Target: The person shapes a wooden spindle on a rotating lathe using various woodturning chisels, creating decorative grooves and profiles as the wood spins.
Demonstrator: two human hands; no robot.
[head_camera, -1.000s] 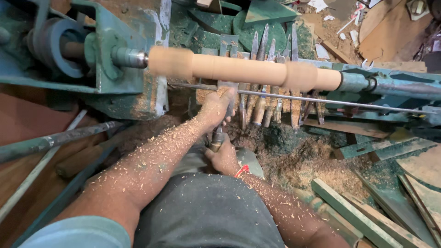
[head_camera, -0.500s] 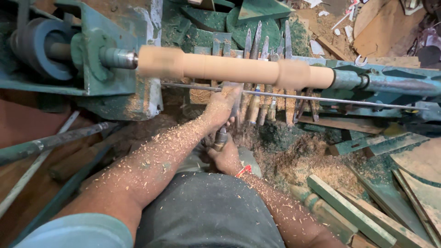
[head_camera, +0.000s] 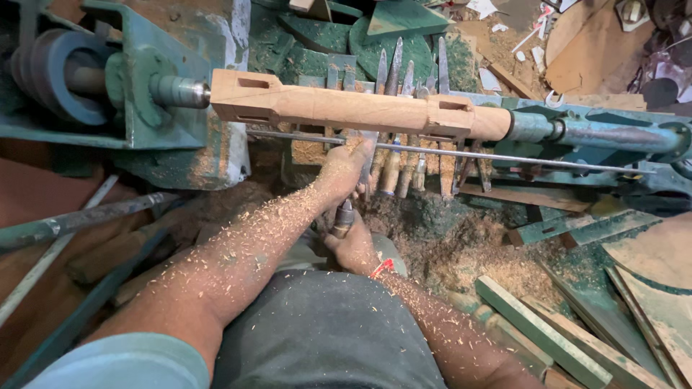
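My left hand (head_camera: 344,167) presses the chisel (head_camera: 346,210) against the tool rest rod (head_camera: 447,151); my right hand (head_camera: 355,245) grips its handle. I'd steady it there before touching the wooden spindle (head_camera: 346,108).

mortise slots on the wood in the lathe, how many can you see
3 show: two on the wooden workpiece at its left square end, top face and front face, and one on the right square block near the tailstock. Others may sit on hidden faces.

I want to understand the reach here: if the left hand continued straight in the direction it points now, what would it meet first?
Probably the thin metal rod just beyond the left hand, then the wooden workpiece on the lathe. Depth is unclear from above.
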